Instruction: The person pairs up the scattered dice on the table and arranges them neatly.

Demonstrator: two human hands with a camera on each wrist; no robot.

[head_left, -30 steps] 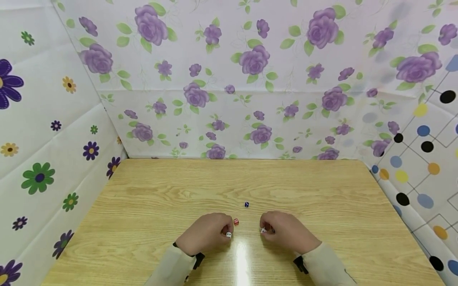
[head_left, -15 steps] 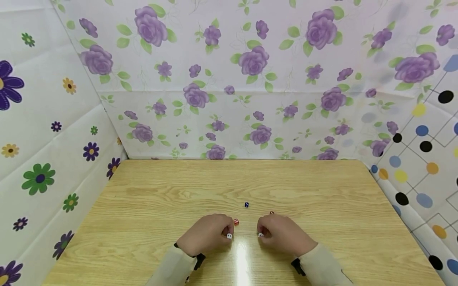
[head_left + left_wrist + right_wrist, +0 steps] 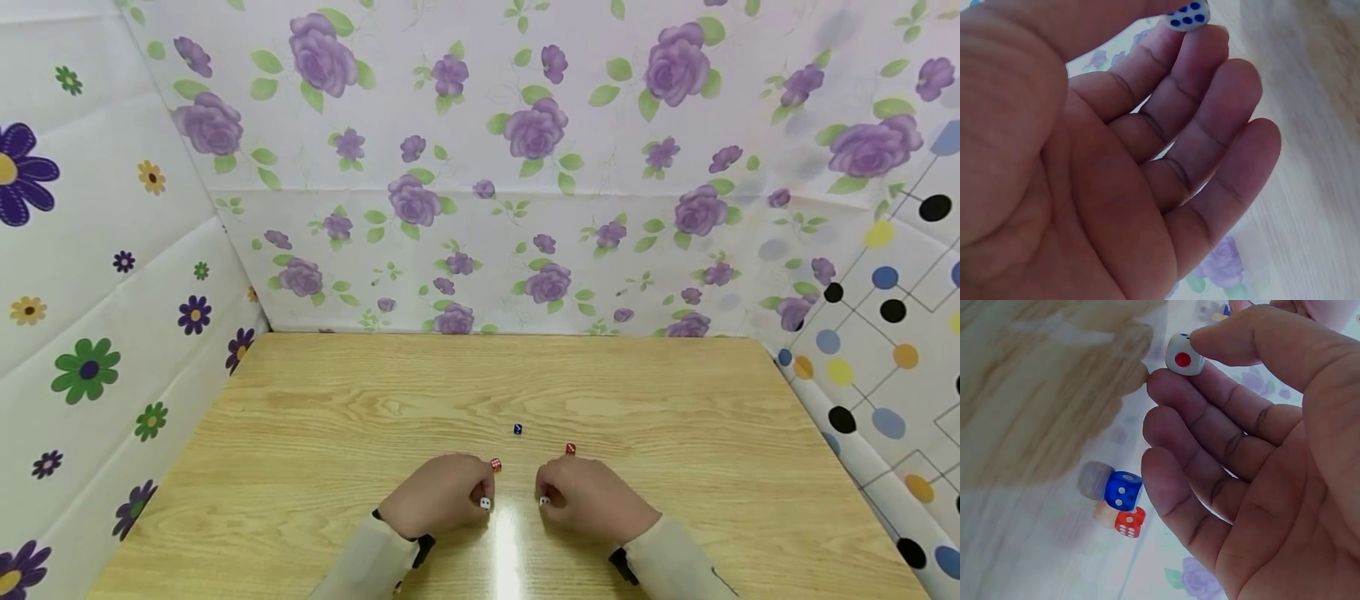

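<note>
Head view first, and both hands are busy: the left hand (image 3: 438, 496) pinches a white die (image 3: 485, 503) at its fingertips, and opposite it the right hand (image 3: 596, 498) pinches another white die (image 3: 544, 502), the pair facing each other across a narrow gap above the surface (image 3: 375, 400). A red die (image 3: 496, 465) sits right by the left hand's index finger, contact impossible to call; a second red die (image 3: 571, 448) lies just beyond the right hand's knuckles, and a blue die (image 3: 517, 429) lies farther out, between the two hands.

Over to the left wrist, and it's a tight pinch: thumb over the die, fingertips beneath, the remaining fingers loosely bent and holding nothing. Blue pips show; much of the cube is cut off by the frame.

Now the right wrist: thumb on one side, fingertips on the other, one red pip staring out, the palm hollow behind. Off the little finger lie a two-pip blue cube (image 3: 1124, 490) and a red cube (image 3: 1130, 522), close together; which of the dice they are, this angle won't settle.

These dice look light, hard and tough, probably slick, with rounded corners likely to roll out of a careless grip. Opposite flat faces, thumb against index finger, look the best hold.
</note>
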